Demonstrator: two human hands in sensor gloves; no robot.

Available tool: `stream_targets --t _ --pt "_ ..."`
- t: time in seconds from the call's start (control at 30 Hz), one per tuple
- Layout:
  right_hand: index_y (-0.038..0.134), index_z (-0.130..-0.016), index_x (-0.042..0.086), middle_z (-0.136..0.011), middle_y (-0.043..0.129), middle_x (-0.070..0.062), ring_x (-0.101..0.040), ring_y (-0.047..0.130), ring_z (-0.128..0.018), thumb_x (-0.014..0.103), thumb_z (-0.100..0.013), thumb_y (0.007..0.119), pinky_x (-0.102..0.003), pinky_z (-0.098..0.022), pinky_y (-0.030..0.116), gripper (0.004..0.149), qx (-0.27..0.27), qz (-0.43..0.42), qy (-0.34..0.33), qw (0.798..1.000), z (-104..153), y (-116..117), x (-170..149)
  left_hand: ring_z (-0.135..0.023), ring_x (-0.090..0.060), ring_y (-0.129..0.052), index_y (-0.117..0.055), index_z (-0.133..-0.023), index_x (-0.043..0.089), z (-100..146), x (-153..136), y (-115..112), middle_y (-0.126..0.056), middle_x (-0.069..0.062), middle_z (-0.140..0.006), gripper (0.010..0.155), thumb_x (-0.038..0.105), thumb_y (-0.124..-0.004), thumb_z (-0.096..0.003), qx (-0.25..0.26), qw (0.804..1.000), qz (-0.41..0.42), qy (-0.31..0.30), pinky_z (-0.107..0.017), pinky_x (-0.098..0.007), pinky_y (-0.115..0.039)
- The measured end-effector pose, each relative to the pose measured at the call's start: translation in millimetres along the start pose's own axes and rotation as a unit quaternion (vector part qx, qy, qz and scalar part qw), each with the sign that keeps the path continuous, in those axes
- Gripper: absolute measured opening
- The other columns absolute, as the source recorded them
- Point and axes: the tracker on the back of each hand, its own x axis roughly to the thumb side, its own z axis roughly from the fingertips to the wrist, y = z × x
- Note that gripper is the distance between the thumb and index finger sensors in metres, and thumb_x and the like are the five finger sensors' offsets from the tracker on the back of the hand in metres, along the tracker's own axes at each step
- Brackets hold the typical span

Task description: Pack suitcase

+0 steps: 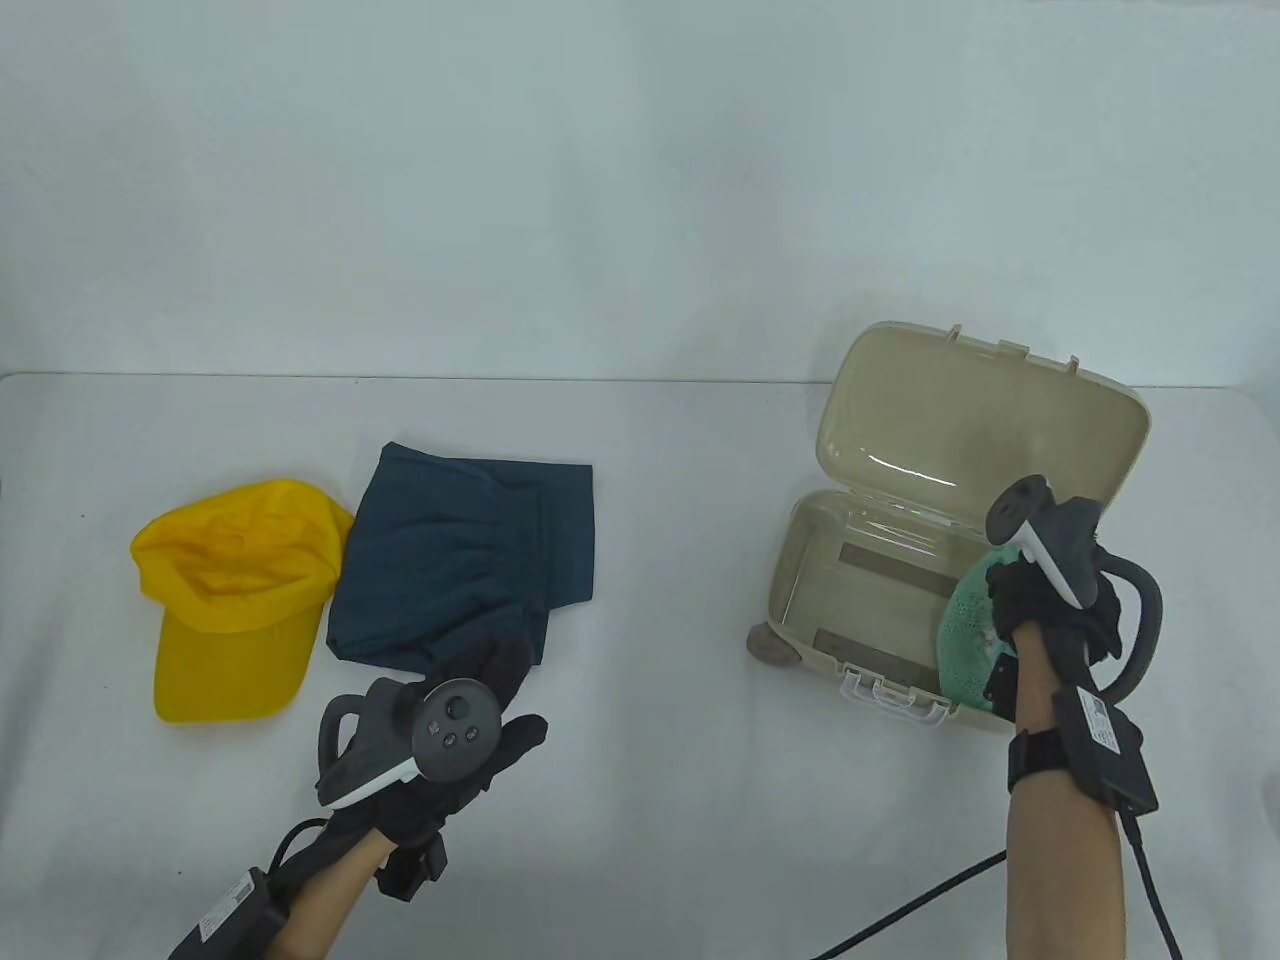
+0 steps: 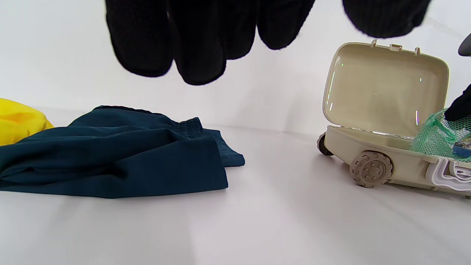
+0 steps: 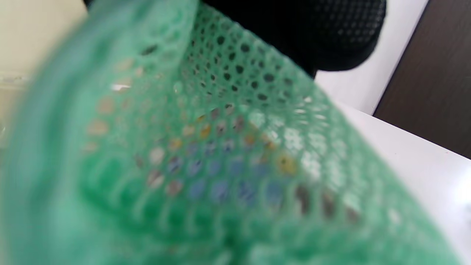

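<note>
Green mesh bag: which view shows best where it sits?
Table view: the green mesh bag sits in the suitcase's right end under the right hand. Left wrist view catches only an edge; right wrist view, blurred mesh.

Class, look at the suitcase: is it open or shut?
Open: the suitcase has its lid raised behind the tray, whose inside shows.

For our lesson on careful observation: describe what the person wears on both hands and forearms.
Both hands, left hand and right hand, wear black knit gloves. A grey tracker with white trim is strapped to the back of each; the left one's round face shows buttons. Black wrist straps carry small black boxes with white labels, and black cables trail off them. The forearms are bare, without sleeves.
</note>
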Motion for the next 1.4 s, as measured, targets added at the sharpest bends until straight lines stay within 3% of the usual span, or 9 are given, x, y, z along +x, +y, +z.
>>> stream_targets --t 0.23,0.47,0.67,0.77,0.9,1.03,1.17,1.27,1.4 --pt "0.062 -0.107 0.006 -0.091 0.086 -0.016 -0.028 0.099 -0.061 0.067 -0.049 0.059 -0.038 -0.04 0.088 0.084 0.035 -0.02 -0.017 0.999 8.1 23.3 5.0 -0.099 -0.037 -0.076 -0.046 -0.114 0.021 0.7 0.4 -0.1 -0.051 -0.015 -0.118 0.076 0.057 -0.063 -0.0499 0.004 1.0 0.001 -0.002 -0.067 -0.054 -0.071" --pt "0.058 -0.109 0.006 -0.1 0.079 -0.019 -0.034 0.096 -0.072 0.066 -0.051 0.057 -0.043 -0.046 0.086 0.083 0.06 -0.11 -0.043 0.991 22.1 -1.3 -8.4 -0.099 -0.037 -0.076 -0.046 -0.114 0.021 0.9 0.7 -0.4 -0.051 -0.015 -0.118 0.076 0.057 -0.063 -0.0499 0.009 1.0 0.001 -0.005 -0.067 -0.054 -0.071" --pt "0.055 -0.11 0.008 -0.103 0.075 -0.019 -0.037 0.091 -0.078 0.064 -0.052 0.056 -0.047 -0.051 0.082 0.081 -0.01 -0.133 -0.129 0.983 70.3 -40.7 2.3 -0.099 -0.037 -0.076 -0.046 -0.114 0.021 0.8 -1.8 0.6 -0.051 -0.015 -0.118 0.076 0.057 -0.063 -0.0499 0.017 1.0 -0.002 0.0 -0.067 -0.054 -0.071" --pt "0.052 -0.111 0.009 -0.106 0.072 -0.018 -0.039 0.087 -0.084 0.064 -0.052 0.056 -0.052 -0.057 0.077 0.081 -0.048 -0.175 -0.208 0.961 110.9 -46.1 17.6 -0.099 -0.036 -0.075 -0.046 -0.114 0.021 1.0 -5.6 2.6 -0.051 -0.015 -0.118 0.076 0.057 -0.063 -0.0499 0.022 1.0 0.002 0.007 -0.067 -0.054 -0.071" --pt "0.046 -0.113 0.014 -0.112 0.063 -0.014 -0.041 0.075 -0.097 0.065 -0.052 0.054 -0.06 -0.069 0.063 0.08 -0.074 -0.229 -0.334 0.911 168.2 -24.9 42.8 -0.1 -0.036 -0.075 -0.045 -0.114 0.022 1.7 -13.1 6.5 -0.051 -0.014 -0.118 0.076 0.057 -0.063 -0.0498 0.034 0.999 0.012 0.02 -0.068 -0.054 -0.07" --pt "0.043 -0.113 0.017 -0.116 0.057 -0.013 -0.043 0.066 -0.104 0.068 -0.05 0.052 -0.063 -0.072 0.056 0.081 -0.098 -0.2 -0.39 0.894 202.3 5.2 61.8 -0.1 -0.036 -0.074 -0.045 -0.114 0.022 1.4 -23.9 10.2 -0.05 -0.014 -0.118 0.075 0.057 -0.063 -0.0497 0.046 0.998 0.02 0.041 -0.069 -0.054 -0.07" --pt "0.041 -0.114 0.019 -0.119 0.053 -0.011 -0.045 0.058 -0.108 0.07 -0.048 0.051 -0.066 -0.073 0.051 0.083 -0.138 -0.155 -0.416 0.885 217.5 29.3 71.3 -0.101 -0.035 -0.074 -0.045 -0.114 0.023 -0.3 -38.2 11.2 -0.05 -0.013 -0.118 0.075 0.057 -0.064 -0.0497 0.052 0.996 0.03 0.07 -0.069 -0.054 -0.069" --pt "0.04 -0.114 0.019 -0.119 0.051 -0.011 -0.045 0.056 -0.109 0.07 -0.048 0.05 -0.067 -0.073 0.05 0.084 -0.14 -0.136 -0.426 0.883 220.2 33.4 71.9 -0.102 -0.036 -0.073 -0.044 -0.114 0.024 -7.7 -46.0 11.8 -0.05 -0.013 -0.119 0.075 0.057 -0.064 -0.0498 0.046 0.995 0.026 0.086 -0.07 -0.055 -0.068" --pt "0.039 -0.114 0.018 -0.12 0.05 -0.011 -0.047 0.054 -0.109 0.071 -0.048 0.05 -0.067 -0.073 0.048 0.085 -0.138 -0.154 -0.429 0.879 220.9 29.3 70.7 -0.104 -0.034 -0.071 -0.044 -0.114 0.025 -36.4 -52.3 26.0 -0.05 -0.01 -0.119 0.076 0.056 -0.066 -0.0493 0.04 0.994 0.002 0.099 -0.071 -0.055 -0.067"
